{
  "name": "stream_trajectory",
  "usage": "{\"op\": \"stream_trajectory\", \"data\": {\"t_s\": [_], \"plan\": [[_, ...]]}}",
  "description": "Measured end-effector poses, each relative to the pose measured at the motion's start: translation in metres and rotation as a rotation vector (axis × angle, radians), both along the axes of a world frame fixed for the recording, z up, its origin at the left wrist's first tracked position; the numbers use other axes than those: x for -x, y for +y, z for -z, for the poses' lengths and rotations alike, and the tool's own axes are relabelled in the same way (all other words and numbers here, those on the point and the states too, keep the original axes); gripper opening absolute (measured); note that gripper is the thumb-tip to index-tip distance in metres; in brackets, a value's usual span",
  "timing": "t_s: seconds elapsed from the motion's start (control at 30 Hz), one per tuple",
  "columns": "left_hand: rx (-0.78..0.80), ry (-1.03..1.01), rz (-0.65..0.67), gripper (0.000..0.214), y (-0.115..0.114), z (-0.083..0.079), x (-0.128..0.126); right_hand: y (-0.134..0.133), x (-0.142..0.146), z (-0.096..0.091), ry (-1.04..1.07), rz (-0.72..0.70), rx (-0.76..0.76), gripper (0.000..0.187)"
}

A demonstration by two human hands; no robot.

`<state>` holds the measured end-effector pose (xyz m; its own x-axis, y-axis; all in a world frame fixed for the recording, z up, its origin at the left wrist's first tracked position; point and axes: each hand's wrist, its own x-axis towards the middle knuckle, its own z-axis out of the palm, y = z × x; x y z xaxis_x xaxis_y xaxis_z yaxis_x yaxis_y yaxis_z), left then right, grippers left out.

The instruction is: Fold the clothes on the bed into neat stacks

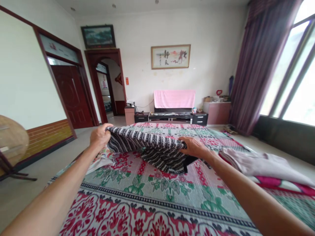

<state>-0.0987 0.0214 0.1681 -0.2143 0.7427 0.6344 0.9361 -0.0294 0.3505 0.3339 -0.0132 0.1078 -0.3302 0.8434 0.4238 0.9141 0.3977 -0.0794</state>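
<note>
A black and white striped knit garment point(145, 139) is stretched between my two hands above a flower-patterned bedspread point(169, 186). My left hand point(100, 135) grips its left end, with the fingers closed around the edge. Its right end is pinched in my right hand point(193, 146). The upper edge runs taut from hand to hand, while the lower part hangs down in folds onto the bedspread. Dark trim shows at the lower right of the garment. I cannot tell exactly what kind of garment it is. Beneath my left wrist lies a pale cloth point(100, 164).
Folded light-coloured clothes point(268, 164) rest on a red and white folded item point(268, 181) at the right. A round wooden tabletop point(12, 141) stands at the left. Against the far wall, a pink cloth point(174, 99) drapes over a screen on a low black cabinet point(200, 118).
</note>
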Motion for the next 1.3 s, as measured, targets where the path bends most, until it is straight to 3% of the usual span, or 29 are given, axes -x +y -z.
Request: {"op": "stream_trajectory", "data": {"t_s": [0.1, 0.2, 0.37, 0.6, 0.73, 0.83, 1.03, 1.13, 1.23, 1.3], "plan": [[-0.128, -0.043, -0.006, 0.037, -0.004, -0.024, 0.0, -0.004, -0.008, -0.005, -0.085, 0.055, -0.024, 0.044], [-0.233, -0.104, -0.013, 0.038, -0.004, -0.034, 0.006, 0.0, -0.027, -0.005, 0.042, 0.14, -0.045, 0.043], [-0.291, -0.177, -0.044, 0.037, 0.002, -0.032, 0.022, 0.006, -0.051, -0.012, 0.429, 0.093, -0.053, 0.028], [-0.231, -0.197, -0.157, 0.04, 0.002, -0.021, 0.039, 0.005, -0.045, -0.022, 0.975, 0.076, 0.09, 0.024], [-0.202, -0.218, -0.187, 0.04, 0.002, -0.022, 0.052, -0.005, -0.032, -0.04, 1.16, 0.026, -0.043, 0.032], [-0.318, -0.253, -0.167, 0.039, 0.005, -0.029, 0.061, -0.012, -0.023, -0.059, 1.269, -0.017, -0.154, 0.031], [-0.562, -0.314, -0.115, 0.037, 0.003, -0.047, 0.064, -0.014, -0.012, -0.093, 1.593, -0.164, -0.114, 0.016], [-0.626, -0.383, -0.157, 0.039, 0.001, -0.053, 0.062, -0.02, -0.005, -0.106, 1.62, -0.261, 0.007, 0.017], [-0.473, -0.504, -0.243, 0.041, 0.008, -0.05, 0.067, -0.027, 0.0, -0.109, 1.469, -0.231, 0.127, 0.022], [-0.348, -0.48, -0.261, 0.042, 0.017, -0.041, 0.075, -0.026, 0.001, -0.102, 1.345, -0.158, 0.149, 0.026]]}}
